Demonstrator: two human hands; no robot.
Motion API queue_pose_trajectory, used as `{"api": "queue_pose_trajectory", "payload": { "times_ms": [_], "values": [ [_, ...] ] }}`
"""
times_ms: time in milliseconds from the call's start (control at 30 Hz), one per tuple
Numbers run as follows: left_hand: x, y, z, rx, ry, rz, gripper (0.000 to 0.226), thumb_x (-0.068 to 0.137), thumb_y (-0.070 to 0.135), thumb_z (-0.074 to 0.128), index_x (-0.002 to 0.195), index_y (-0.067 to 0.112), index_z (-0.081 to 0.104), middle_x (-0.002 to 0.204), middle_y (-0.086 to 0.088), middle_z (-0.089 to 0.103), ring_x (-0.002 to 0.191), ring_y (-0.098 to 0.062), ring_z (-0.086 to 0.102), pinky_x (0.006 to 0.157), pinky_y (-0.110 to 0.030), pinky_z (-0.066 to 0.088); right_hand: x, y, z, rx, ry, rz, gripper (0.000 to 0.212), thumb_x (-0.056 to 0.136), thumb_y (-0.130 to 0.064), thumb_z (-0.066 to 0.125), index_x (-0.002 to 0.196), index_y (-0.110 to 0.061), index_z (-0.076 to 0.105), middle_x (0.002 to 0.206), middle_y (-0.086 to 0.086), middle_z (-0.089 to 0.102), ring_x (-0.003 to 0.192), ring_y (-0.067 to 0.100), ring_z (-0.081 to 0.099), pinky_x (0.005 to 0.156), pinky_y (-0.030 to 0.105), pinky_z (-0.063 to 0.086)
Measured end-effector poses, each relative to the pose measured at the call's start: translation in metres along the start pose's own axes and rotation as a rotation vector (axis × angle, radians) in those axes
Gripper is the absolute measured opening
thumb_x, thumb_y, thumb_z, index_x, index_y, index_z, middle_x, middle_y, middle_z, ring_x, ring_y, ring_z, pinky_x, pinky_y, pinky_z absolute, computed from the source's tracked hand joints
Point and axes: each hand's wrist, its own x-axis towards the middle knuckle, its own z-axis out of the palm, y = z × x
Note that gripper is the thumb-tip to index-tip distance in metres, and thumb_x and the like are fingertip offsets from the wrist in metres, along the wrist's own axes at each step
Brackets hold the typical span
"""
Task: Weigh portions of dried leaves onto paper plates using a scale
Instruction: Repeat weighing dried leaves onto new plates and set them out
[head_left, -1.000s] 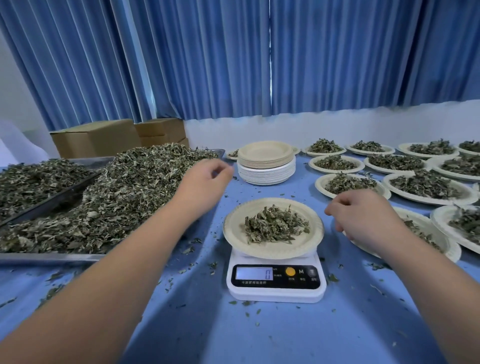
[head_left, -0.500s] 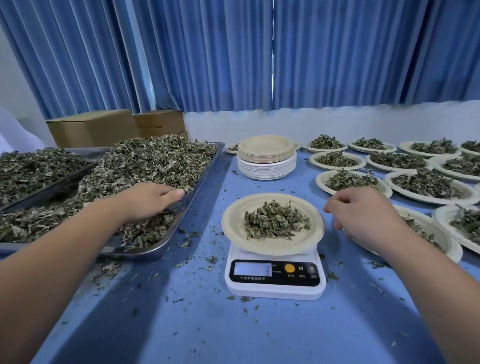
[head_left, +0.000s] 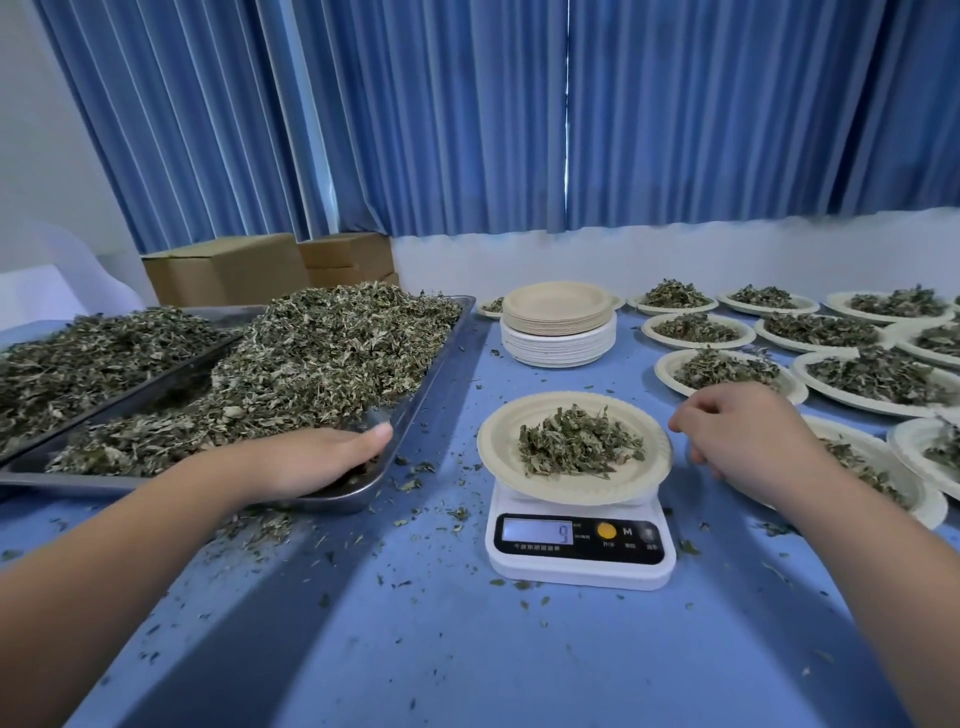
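Steel tray (head_left: 434, 364), fingertips of left hand (head_left: 311, 460) unseen

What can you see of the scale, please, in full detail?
The scale is a white, plastic-looking unit with rounded corners, standing flat on the blue table. Its black front panel has a lit display reading 9, a yellow round button and an M mark. A paper plate of dried leaves sits on top, overhanging it.
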Motion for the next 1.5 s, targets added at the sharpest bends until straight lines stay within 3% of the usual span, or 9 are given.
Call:
{"api": "queue_pose_trajectory", "payload": {
  "times_ms": [167,333,400,500,700,867,967,1233,1500],
  "values": [
    [-0.010,0.003,0.013,0.097,0.133,0.098,0.083,0.080,0.076,0.008,0.151,0.038,0.025,0.160,0.006,0.022,0.146,-0.015,0.019,0.117,-0.036,0.011,-0.003,-0.002,-0.001,0.006,-0.009,-0.002,0.023,0.085,-0.010,0.049,0.081,-0.001,0.070,0.064,0.011,0.068,0.052,0.023,0.048,0.050,0.027,0.039],
    [-0.016,0.005,0.012,0.175,0.092,0.026,0.095,0.075,0.077,0.002,0.144,0.026,0.043,0.151,0.000,0.040,0.137,-0.019,0.039,0.111,-0.035,0.027,-0.004,-0.001,-0.002,0.027,-0.014,0.014,0.023,0.087,-0.011,0.050,0.080,-0.002,0.070,0.061,0.009,0.068,0.050,0.022,0.047,0.051,0.028,0.040],
    [-0.018,0.004,0.016,0.194,0.144,0.051,0.086,0.076,0.076,0.001,0.118,0.029,0.060,0.133,-0.002,0.057,0.115,-0.017,0.054,0.097,-0.032,0.038,-0.003,-0.001,-0.002,0.036,-0.013,0.018,0.023,0.087,-0.012,0.050,0.080,-0.002,0.070,0.060,0.008,0.068,0.050,0.022,0.047,0.051,0.028,0.040],
    [-0.021,-0.001,0.023,0.241,0.265,0.127,0.076,0.074,0.077,-0.002,0.079,0.027,0.055,0.091,0.003,0.060,0.081,-0.008,0.055,0.072,-0.026,0.040,-0.004,-0.001,-0.001,0.027,-0.011,0.013,0.023,0.087,-0.012,0.051,0.078,-0.003,0.070,0.057,0.006,0.067,0.050,0.023,0.049,0.051,0.029,0.042],
    [-0.021,-0.006,0.029,0.189,0.384,0.206,0.055,0.080,0.074,0.008,0.074,0.039,0.049,0.081,0.007,0.056,0.075,-0.006,0.053,0.073,-0.033,0.045,-0.003,-0.002,0.002,0.009,-0.017,-0.001,0.023,0.086,-0.013,0.052,0.075,-0.007,0.071,0.060,0.009,0.067,0.052,0.024,0.051,0.053,0.030,0.044],
    [-0.013,-0.011,0.020,-0.037,0.349,0.186,0.065,0.083,0.072,0.040,0.078,0.010,0.059,0.050,0.008,0.040,0.041,-0.006,0.032,0.046,-0.020,0.025,-0.002,-0.001,0.002,-0.002,-0.019,-0.019,0.023,0.086,-0.011,0.051,0.076,-0.006,0.071,0.061,0.011,0.067,0.050,0.022,0.049,0.050,0.028,0.042],
    [-0.006,-0.012,0.013,-0.117,0.344,0.139,0.055,0.085,0.064,0.053,0.060,0.016,0.042,0.041,0.010,0.033,0.038,-0.006,0.028,0.041,-0.018,0.021,-0.002,-0.001,0.001,0.002,-0.016,-0.012,0.023,0.085,-0.011,0.051,0.075,-0.008,0.071,0.058,0.007,0.067,0.050,0.022,0.049,0.050,0.027,0.042],
    [0.005,0.001,-0.004,-0.244,0.409,0.106,0.047,0.091,0.055,0.050,0.066,0.015,0.049,0.036,0.007,0.037,0.031,-0.002,0.028,0.035,-0.017,0.025,-0.002,-0.001,0.003,-0.004,-0.010,-0.011,0.022,0.086,-0.013,0.052,0.079,-0.004,0.071,0.061,0.008,0.067,0.054,0.023,0.050,0.052,0.028,0.042],
    [0.009,0.080,-0.023,-0.450,0.586,0.258,0.044,0.093,0.056,0.049,0.067,0.021,0.053,0.042,0.015,0.055,0.036,0.002,0.049,0.037,-0.013,0.038,-0.002,-0.003,0.002,0.029,-0.010,0.004,0.022,0.086,-0.012,0.051,0.082,-0.004,0.071,0.062,0.007,0.068,0.053,0.021,0.049,0.051,0.027,0.043]
  ]
}}
